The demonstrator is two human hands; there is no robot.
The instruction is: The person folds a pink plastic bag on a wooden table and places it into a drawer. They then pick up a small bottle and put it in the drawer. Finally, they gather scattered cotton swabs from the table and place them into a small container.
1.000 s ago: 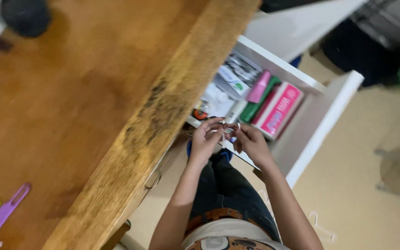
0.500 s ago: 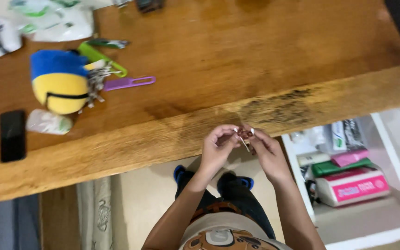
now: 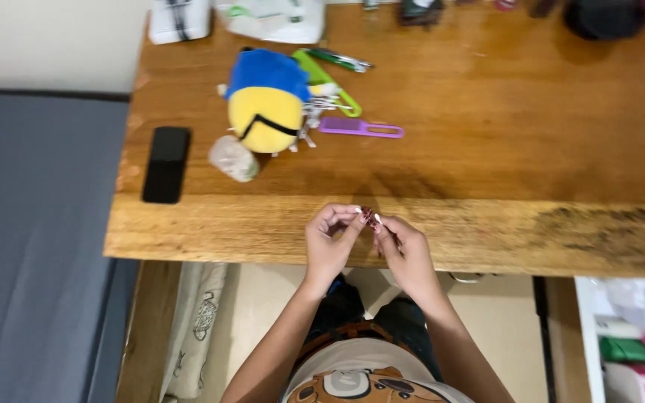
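Observation:
My left hand (image 3: pixel 330 242) and my right hand (image 3: pixel 406 252) meet at the front edge of a wooden desk (image 3: pixel 487 112). Between their fingertips they pinch a small dark red object (image 3: pixel 368 216); what it is I cannot tell. Both hands hover just over the desk's edge, above my lap.
On the desk lie a yellow and blue plush toy (image 3: pixel 266 101), a purple comb (image 3: pixel 360 129), a green comb (image 3: pixel 330 80), a pale stone-like lump (image 3: pixel 234 158) and a black phone (image 3: pixel 166 163). A grey bed (image 3: pixel 31 246) lies at left. White shelves (image 3: pixel 636 336) with packets stand at lower right.
The view has swung round so the desk top now fills the upper frame. My hands have stayed together on the small object, moving from over my lap to the desk's edge.

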